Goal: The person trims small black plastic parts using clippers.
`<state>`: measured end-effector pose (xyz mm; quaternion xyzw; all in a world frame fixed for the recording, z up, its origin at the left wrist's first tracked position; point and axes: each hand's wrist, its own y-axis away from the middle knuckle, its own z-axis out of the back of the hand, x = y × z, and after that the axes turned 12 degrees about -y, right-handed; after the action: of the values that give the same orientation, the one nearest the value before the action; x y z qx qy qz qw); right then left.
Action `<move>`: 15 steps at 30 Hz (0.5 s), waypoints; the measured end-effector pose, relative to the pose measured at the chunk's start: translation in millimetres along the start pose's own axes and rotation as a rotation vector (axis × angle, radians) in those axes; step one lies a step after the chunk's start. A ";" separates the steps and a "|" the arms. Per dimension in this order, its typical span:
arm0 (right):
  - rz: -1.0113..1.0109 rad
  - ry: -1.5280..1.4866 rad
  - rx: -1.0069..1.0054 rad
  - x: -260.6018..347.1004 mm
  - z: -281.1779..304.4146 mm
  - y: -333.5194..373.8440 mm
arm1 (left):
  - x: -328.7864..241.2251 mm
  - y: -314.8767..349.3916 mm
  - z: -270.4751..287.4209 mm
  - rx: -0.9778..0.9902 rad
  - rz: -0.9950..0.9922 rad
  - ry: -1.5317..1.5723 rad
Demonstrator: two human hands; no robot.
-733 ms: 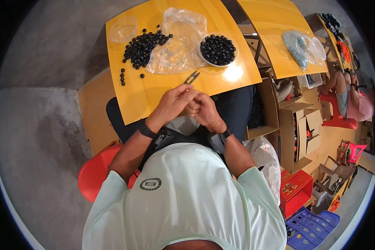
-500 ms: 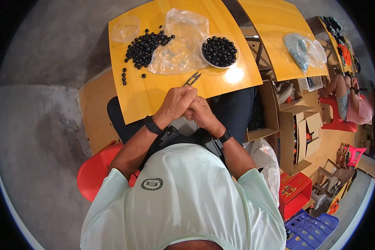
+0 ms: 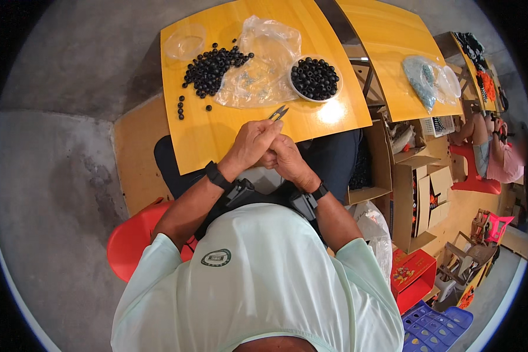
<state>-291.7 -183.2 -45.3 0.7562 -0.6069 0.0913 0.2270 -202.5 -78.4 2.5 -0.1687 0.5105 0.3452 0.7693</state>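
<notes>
My left hand and my right hand meet in front of me at the near edge of the yellow table. Fingers of both are curled closed against each other, and whatever they hold is hidden between them. Just beyond the left fingertips are thread snips, blades pointing away, their near end partly covered by that hand. Farther back, a white bowl is full of black beads. A loose heap of black beads spreads to the left, beside a crumpled clear plastic bag.
At the table's far left stands a clear plastic tub. A second yellow table on the right carries a bag of teal pieces. Cardboard boxes and a red box crowd my right. Another person sits at far right.
The whole view has shifted slightly, so the table and its contents appear a little lower and to the right. Both hands keep nearly the same closed pose together.
</notes>
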 end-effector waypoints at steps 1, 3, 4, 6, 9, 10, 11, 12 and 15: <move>-0.004 0.003 0.001 -0.1 -3.6 -0.9 | -2.0 0.0 2.1 0.026 0.063 -0.014; 0.029 0.073 -0.023 0.4 -10.9 -1.7 | -6.4 -0.3 6.8 0.019 0.049 -0.009; 0.027 0.077 -0.021 1.2 -16.0 -2.1 | -8.0 -1.0 8.4 0.016 0.032 -0.006; 0.113 0.306 -0.103 2.8 -26.7 -1.4 | -8.4 -0.4 10.0 -0.007 0.003 0.024; 0.189 0.406 -0.055 5.9 -33.9 3.0 | -13.1 2.2 9.9 -0.042 -0.045 0.099; 0.185 0.406 -0.054 7.5 -38.7 4.3 | -14.2 3.4 10.0 -0.055 -0.066 0.142; 0.231 0.459 -0.040 9.5 -44.4 5.6 | -14.1 4.7 9.7 -0.058 -0.063 0.143; 0.277 0.511 -0.025 10.6 -47.9 6.2 | -13.9 6.1 9.4 -0.074 -0.074 0.153; 0.250 0.529 -0.011 13.4 -48.9 7.7 | -18.8 8.6 10.3 -0.097 -0.069 0.184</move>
<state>-289.1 -173.9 5.1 0.6243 -0.6155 0.3090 0.3686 -206.2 -72.7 24.6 -0.2539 0.5558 0.3259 0.7214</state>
